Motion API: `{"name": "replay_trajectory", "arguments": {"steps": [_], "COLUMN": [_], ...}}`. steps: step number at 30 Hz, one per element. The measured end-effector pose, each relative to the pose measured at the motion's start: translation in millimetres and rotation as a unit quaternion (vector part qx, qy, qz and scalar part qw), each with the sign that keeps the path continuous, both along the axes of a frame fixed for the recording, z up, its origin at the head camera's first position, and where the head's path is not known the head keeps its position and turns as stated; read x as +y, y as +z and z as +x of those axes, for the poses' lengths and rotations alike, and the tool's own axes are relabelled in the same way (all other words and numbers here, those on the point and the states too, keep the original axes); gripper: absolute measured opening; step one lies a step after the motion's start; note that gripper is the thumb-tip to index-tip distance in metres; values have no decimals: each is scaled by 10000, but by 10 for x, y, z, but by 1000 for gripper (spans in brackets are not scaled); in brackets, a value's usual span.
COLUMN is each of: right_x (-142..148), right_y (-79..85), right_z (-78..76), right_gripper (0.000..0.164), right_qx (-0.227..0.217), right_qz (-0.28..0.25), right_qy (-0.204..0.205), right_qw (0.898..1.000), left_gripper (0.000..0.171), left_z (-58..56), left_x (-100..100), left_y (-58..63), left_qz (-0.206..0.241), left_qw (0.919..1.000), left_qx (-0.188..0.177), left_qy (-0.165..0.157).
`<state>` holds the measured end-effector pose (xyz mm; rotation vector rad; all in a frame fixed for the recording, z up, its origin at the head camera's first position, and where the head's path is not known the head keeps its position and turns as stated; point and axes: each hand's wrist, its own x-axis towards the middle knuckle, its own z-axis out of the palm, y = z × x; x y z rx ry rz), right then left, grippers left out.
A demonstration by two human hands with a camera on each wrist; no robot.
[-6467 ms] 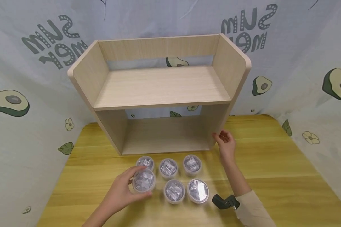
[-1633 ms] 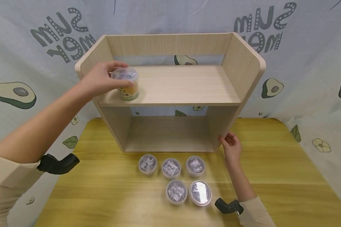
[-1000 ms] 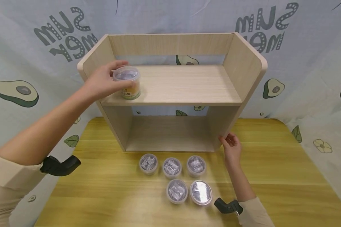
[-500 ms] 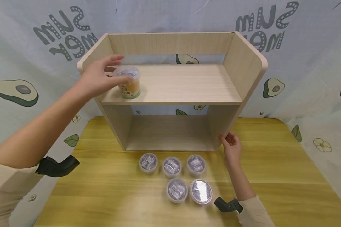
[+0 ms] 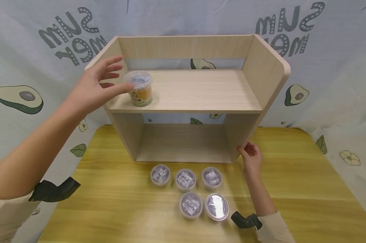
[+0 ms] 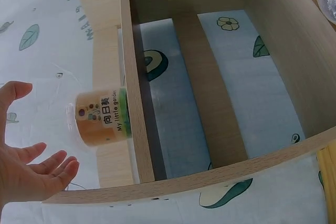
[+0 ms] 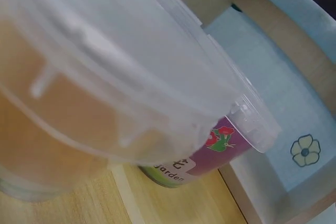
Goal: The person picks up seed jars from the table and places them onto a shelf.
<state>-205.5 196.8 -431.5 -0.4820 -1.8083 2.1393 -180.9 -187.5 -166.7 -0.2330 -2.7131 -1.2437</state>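
Note:
A clear plastic cup (image 5: pixel 142 95) with a lid and an orange-and-green label stands upright at the left end of the upper board of a pale wooden shelf (image 5: pixel 189 88). My left hand (image 5: pixel 94 86) is just left of the cup, fingers spread and apart from it; the thumb overlaps the cup's lid in the head view. In the left wrist view, a gap separates the hand (image 6: pixel 31 163) from the cup (image 6: pixel 102 116). My right hand (image 5: pixel 251 158) grips the front edge of the shelf's right side panel near its foot, thumb toward the inside.
Several lidded cups stand on the wooden table before the shelf, among them a back-left cup (image 5: pixel 160 174) and a front-right cup (image 5: pixel 217 207). A purple-labelled cup (image 7: pixel 220 150) shows in the right wrist view behind a blurred nearer one (image 7: pixel 105 77). Patterned cloth (image 5: pixel 322 84) hangs behind.
My left hand carried the cup from the table's front-left spot up onto the upper board, then let go and drew back leftward. My right hand kept its hold on the side panel.

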Motion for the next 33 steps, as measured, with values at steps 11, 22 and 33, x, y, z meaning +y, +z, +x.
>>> {"name": "replay_trajectory", "arguments": {"steps": [11, 22, 33], "right_x": [-11, -3, -30], "right_y": [99, 163, 171], "right_z": [-15, 23, 50], "right_gripper": [24, 24, 20], "right_qx": [617, 950, 1021], "right_qz": [-1302, -1585, -1676], "right_qy": [-150, -216, -139], "right_qw": [9895, 9825, 9805], "left_gripper": [71, 71, 60], "left_z": [402, 650, 637], "left_x": [123, 388, 520], "left_y": [-255, -577, -1065], "left_qz": [-167, -87, 827], "left_qw": [9835, 9759, 9763], "left_qx": [1795, 1731, 952], "left_qy": [-180, -1324, -1758]}}
